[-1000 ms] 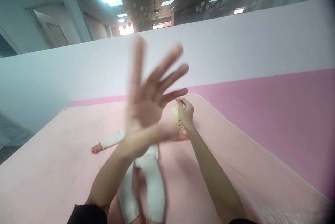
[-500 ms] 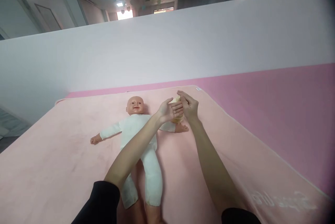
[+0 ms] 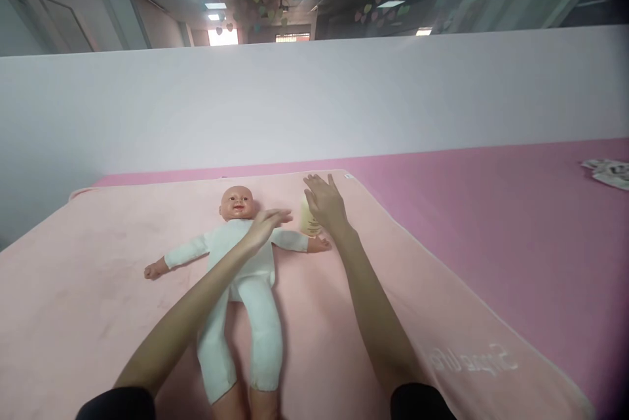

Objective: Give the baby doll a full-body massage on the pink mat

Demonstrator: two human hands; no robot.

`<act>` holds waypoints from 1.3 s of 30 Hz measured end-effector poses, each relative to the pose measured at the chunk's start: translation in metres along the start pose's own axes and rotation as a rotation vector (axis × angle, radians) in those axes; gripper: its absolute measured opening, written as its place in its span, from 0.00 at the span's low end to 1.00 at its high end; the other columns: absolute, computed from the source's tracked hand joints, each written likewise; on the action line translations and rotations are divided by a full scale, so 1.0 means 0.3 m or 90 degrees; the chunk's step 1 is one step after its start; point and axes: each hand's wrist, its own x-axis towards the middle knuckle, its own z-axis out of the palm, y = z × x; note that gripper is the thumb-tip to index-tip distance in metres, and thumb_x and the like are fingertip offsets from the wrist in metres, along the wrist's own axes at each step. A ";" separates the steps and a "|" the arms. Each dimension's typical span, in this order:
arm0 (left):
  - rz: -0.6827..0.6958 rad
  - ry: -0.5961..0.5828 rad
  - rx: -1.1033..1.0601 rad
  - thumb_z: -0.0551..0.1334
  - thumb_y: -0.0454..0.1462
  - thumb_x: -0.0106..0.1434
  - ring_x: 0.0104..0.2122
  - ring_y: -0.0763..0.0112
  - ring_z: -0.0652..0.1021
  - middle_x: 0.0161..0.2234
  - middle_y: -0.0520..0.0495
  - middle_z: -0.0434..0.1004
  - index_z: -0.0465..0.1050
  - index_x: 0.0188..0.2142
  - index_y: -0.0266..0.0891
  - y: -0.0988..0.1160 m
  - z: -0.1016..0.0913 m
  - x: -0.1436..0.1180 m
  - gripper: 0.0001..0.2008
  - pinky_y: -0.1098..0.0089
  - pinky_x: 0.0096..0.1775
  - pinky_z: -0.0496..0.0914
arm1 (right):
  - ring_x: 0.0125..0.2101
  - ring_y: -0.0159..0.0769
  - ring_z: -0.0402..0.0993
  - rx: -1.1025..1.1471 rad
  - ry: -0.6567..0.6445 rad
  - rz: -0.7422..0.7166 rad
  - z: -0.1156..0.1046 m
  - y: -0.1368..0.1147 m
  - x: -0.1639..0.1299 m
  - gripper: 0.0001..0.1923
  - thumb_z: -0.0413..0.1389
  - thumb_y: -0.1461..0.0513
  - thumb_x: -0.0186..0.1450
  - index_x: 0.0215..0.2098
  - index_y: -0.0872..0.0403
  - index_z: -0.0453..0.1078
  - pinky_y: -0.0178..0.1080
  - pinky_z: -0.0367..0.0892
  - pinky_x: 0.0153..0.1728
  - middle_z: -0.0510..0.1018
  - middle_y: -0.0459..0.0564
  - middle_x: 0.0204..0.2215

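A pale pink blanket (image 3: 98, 289) covers the near part of a darker pink mat (image 3: 491, 210), and a white partition wall (image 3: 314, 105) closes the far side. On the blanket a baby doll (image 3: 236, 256) in a white romper lies face up, arms spread, legs towards the camera.

The left hand (image 3: 265, 223) hovers flat over the doll's chest and shoulder, fingers stretched out and together; its grip is open and holds nothing, and whether it actually touches the romper cannot be told. The right hand (image 3: 325, 204) is spread, palm down, over a small pale yellow bottle (image 3: 309, 222) that stands on the blanket just beside the doll's outstretched hand; the grip looks loose and open, fingers not wrapped round, resting on or just above the bottle's top.

Judging from this, the work in hand looks like a doll-care step, with the bottle at rest on the blanket and one palm brought to the doll's body. Contact with the soft torso would call for a light, flat palm.

The bottle is the only container; what it holds cannot be seen. Far right on the mat lies a crumpled patterned cloth (image 3: 607, 172).
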 end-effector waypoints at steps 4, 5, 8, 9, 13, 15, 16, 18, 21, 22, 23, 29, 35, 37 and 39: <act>0.133 0.004 0.442 0.54 0.46 0.65 0.57 0.57 0.70 0.55 0.42 0.73 0.73 0.53 0.40 -0.120 -0.184 -0.242 0.21 0.55 0.60 0.60 | 0.66 0.47 0.49 -0.027 -0.020 -0.040 -0.060 -0.151 0.012 0.24 0.47 0.59 0.68 0.61 0.54 0.62 0.60 0.41 0.66 0.58 0.56 0.65; 0.159 -0.057 0.504 0.53 0.46 0.66 0.61 0.58 0.66 0.59 0.44 0.68 0.69 0.56 0.42 -0.147 -0.214 -0.290 0.22 0.55 0.63 0.56 | 0.66 0.46 0.49 -0.015 -0.025 -0.052 -0.069 -0.195 0.012 0.24 0.46 0.59 0.69 0.62 0.54 0.61 0.60 0.41 0.66 0.58 0.56 0.65; 0.193 -0.144 0.614 0.46 0.45 0.70 0.67 0.63 0.55 0.66 0.49 0.55 0.56 0.64 0.50 -0.202 -0.250 -0.366 0.24 0.52 0.66 0.45 | 0.65 0.45 0.54 0.046 -0.058 -0.095 -0.056 -0.315 -0.007 0.23 0.45 0.60 0.69 0.60 0.54 0.63 0.58 0.43 0.66 0.64 0.56 0.62; 0.194 -0.143 0.635 0.45 0.45 0.70 0.67 0.63 0.53 0.67 0.50 0.53 0.54 0.65 0.52 -0.212 -0.248 -0.369 0.24 0.50 0.66 0.42 | 0.64 0.44 0.57 0.073 -0.072 -0.110 -0.034 -0.349 -0.021 0.22 0.45 0.61 0.69 0.59 0.53 0.64 0.58 0.44 0.66 0.66 0.55 0.61; 0.157 -0.056 0.674 0.47 0.49 0.69 0.68 0.59 0.51 0.68 0.48 0.49 0.57 0.64 0.52 -0.238 -0.220 -0.321 0.25 0.46 0.65 0.37 | 0.59 0.41 0.65 0.193 -0.128 -0.147 0.123 -0.445 -0.123 0.25 0.40 0.67 0.66 0.58 0.50 0.66 0.60 0.42 0.66 0.73 0.51 0.55; 0.114 0.031 0.674 0.48 0.50 0.68 0.68 0.56 0.50 0.68 0.45 0.46 0.57 0.64 0.49 -0.257 -0.215 -0.296 0.27 0.43 0.65 0.38 | 0.57 0.41 0.68 0.242 -0.126 -0.141 0.215 -0.471 -0.196 0.27 0.39 0.68 0.65 0.59 0.51 0.65 0.61 0.45 0.66 0.73 0.52 0.55; 0.105 0.054 0.666 0.48 0.49 0.68 0.68 0.56 0.50 0.69 0.45 0.46 0.55 0.65 0.48 -0.269 -0.219 -0.288 0.27 0.43 0.64 0.39 | 0.56 0.42 0.68 0.261 -0.106 -0.129 0.254 -0.479 -0.233 0.27 0.39 0.68 0.65 0.60 0.53 0.64 0.59 0.50 0.65 0.73 0.53 0.54; 0.085 0.110 0.632 0.48 0.47 0.68 0.68 0.57 0.49 0.69 0.45 0.44 0.51 0.66 0.49 -0.297 -0.237 -0.282 0.28 0.43 0.64 0.41 | 0.56 0.42 0.69 0.287 -0.094 -0.140 0.309 -0.489 -0.299 0.27 0.39 0.68 0.65 0.60 0.54 0.63 0.56 0.60 0.61 0.75 0.55 0.53; 0.040 0.198 0.550 0.45 0.48 0.69 0.69 0.57 0.47 0.69 0.44 0.42 0.49 0.67 0.47 -0.347 -0.290 -0.287 0.28 0.47 0.64 0.45 | 0.54 0.44 0.70 0.287 -0.097 -0.144 0.331 -0.493 -0.355 0.24 0.43 0.66 0.66 0.58 0.53 0.66 0.53 0.68 0.55 0.76 0.56 0.51; 0.035 0.207 0.522 0.45 0.49 0.69 0.69 0.58 0.47 0.69 0.44 0.42 0.50 0.67 0.46 -0.363 -0.310 -0.290 0.29 0.49 0.65 0.46 | 0.53 0.44 0.72 0.289 -0.110 -0.154 0.329 -0.494 -0.360 0.22 0.44 0.65 0.66 0.56 0.53 0.68 0.53 0.68 0.55 0.77 0.56 0.49; 0.044 0.200 0.500 0.44 0.49 0.69 0.69 0.59 0.47 0.69 0.44 0.43 0.51 0.66 0.45 -0.379 -0.329 -0.292 0.28 0.51 0.65 0.46 | 0.50 0.43 0.74 0.293 -0.133 -0.169 0.325 -0.494 -0.361 0.21 0.45 0.65 0.66 0.53 0.52 0.70 0.53 0.68 0.54 0.78 0.55 0.47; 0.104 0.202 0.418 0.44 0.45 0.70 0.67 0.65 0.52 0.67 0.45 0.51 0.58 0.63 0.43 -0.422 -0.374 -0.292 0.25 0.55 0.65 0.49 | 0.53 0.41 0.72 0.265 -0.310 -0.181 0.321 -0.499 -0.326 0.19 0.45 0.66 0.66 0.47 0.50 0.74 0.59 0.53 0.63 0.80 0.50 0.45; 0.126 0.236 0.337 0.47 0.42 0.69 0.65 0.67 0.59 0.64 0.43 0.60 0.65 0.59 0.38 -0.404 -0.368 -0.301 0.23 0.58 0.65 0.53 | 0.62 0.45 0.59 0.160 -0.351 -0.106 0.332 -0.503 -0.317 0.19 0.45 0.60 0.69 0.55 0.50 0.70 0.62 0.41 0.64 0.70 0.52 0.58; 0.122 0.241 0.336 0.49 0.41 0.69 0.65 0.66 0.60 0.63 0.43 0.62 0.66 0.58 0.39 -0.397 -0.368 -0.307 0.22 0.58 0.65 0.54 | 0.63 0.46 0.58 0.130 -0.332 -0.073 0.342 -0.502 -0.319 0.20 0.45 0.59 0.69 0.56 0.52 0.68 0.61 0.41 0.64 0.67 0.54 0.60; 0.115 0.244 0.339 0.49 0.41 0.69 0.64 0.66 0.61 0.63 0.44 0.62 0.67 0.58 0.40 -0.392 -0.369 -0.314 0.21 0.57 0.64 0.54 | 0.63 0.46 0.58 0.109 -0.302 -0.038 0.355 -0.499 -0.323 0.21 0.46 0.58 0.69 0.57 0.53 0.68 0.61 0.41 0.64 0.66 0.56 0.60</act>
